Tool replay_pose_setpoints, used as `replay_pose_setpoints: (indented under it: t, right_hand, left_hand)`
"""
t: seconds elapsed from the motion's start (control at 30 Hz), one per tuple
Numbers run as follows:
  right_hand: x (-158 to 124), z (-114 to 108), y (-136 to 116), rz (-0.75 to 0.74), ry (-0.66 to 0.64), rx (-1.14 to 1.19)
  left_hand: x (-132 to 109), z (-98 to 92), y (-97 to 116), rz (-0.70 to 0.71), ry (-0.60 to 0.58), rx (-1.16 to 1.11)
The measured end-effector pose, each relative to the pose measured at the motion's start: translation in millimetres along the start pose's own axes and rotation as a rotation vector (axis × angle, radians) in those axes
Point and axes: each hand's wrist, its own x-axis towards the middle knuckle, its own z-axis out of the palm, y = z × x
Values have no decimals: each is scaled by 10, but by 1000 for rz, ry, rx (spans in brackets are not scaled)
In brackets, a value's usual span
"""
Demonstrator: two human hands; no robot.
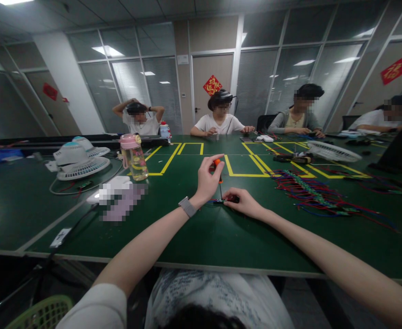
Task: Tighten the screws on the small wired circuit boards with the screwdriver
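Observation:
My left hand (208,179), with a grey watch band on its wrist, is closed round the orange and black handle of a screwdriver (220,188). The screwdriver stands nearly upright, its thin shaft reaching down to a small dark circuit board (218,201) on the green table. Wires show at the board's left side. My right hand (244,202) lies low on the table at the board's right end, fingers curled and pinching at its edge. Something dark and reddish shows under those fingers, partly hidden. The exact spot where the tip meets the board is too small to make out.
A row of wired circuit boards (310,189) lies to the right. White fans (82,167), a pink-lidded bottle (134,157) and a white device with a cable (113,188) stand left. Yellow tape (247,175) marks the green table (173,242). Several people sit across.

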Motion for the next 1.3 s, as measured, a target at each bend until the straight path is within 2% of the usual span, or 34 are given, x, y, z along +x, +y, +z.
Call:
replay_pose_setpoints:
  t: [0.1,0.27,0.43,0.67,0.9,1.1,1.3]
  right_hand:
    - [1,4,11,-15,0,-3]
    - [1,5,14,-15,5,-2]
    - [-1,0,3,-12,0,0]
    - [-3,-6,-2,-9,-3,-7]
    - [-1,2,7,-3,3,0]
    - [2,1,-10,-5,3,0]
    - [2,5,-1,-7,7,-3]
  left_hand:
    - [8,-13,12,31,23,61]
    - [13,-17,32,-1,-33,-18]
    - [10,-8,28,23,1,24]
    - [18,-2,-19,-80,-80,-124]
    - [2,-12,-6,-12,-9,-17]
    - [2,0,-25,-40,-38,-126]
    - [-8,-1,7,16,29,-6]
